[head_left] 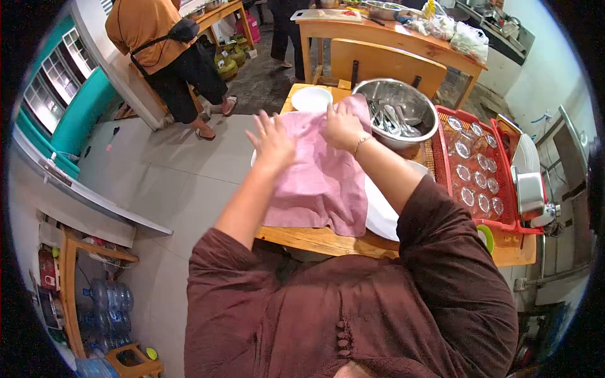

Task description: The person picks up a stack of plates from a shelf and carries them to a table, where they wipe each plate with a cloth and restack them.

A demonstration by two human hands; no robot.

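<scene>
A pink cloth [315, 189] is spread over the near part of the wooden table [302, 238], partly covering a large white plate [381, 211]. My left hand [274, 145] is over the cloth's left side with its fingers spread and slightly blurred. At the far right part of the cloth, my right hand [345, 128] has its fingers bent into the fabric. Just beyond the cloth sits a small white plate [312, 99]. Close to my right hand stands a steel bowl [428, 129] with several spoons [394, 121] inside.
On the right, a red plastic tray [444, 157] holds several upturned glasses [463, 149]. A metal container [530, 194] and stacked white plates [524, 154] lie beyond it. A wooden chair [384, 60] stands behind the table. A person [151, 38] stands at the far left.
</scene>
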